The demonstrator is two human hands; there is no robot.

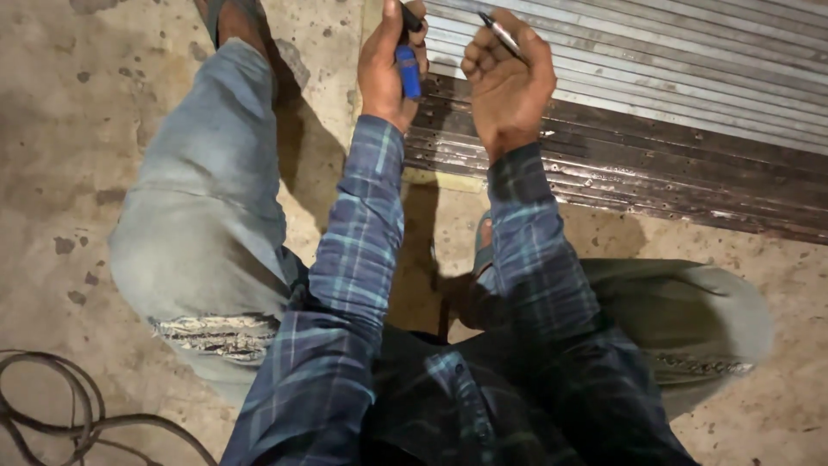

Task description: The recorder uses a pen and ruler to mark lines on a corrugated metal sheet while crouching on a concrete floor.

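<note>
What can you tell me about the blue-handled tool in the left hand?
The blue-handled tool stands nearly upright in the left hand, whose fingers wrap its upper part. Its handle is a rounded bright blue sleeve, plastic or rubber by the look, showing below the fingers against the palm. A short dark tip sticks out above the fingers at the picture's top edge, so its end is cut off. It hangs over the near ends of the stacked metal strips; whether it touches them cannot be told.

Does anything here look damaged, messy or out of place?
The grey trousers are torn at the left knee, with frayed threads showing. The metal strips on the floor look rusty and stained at their near ends. A dark cable lies loosely looped on the spotted concrete floor. Nothing looks spilled.
</note>
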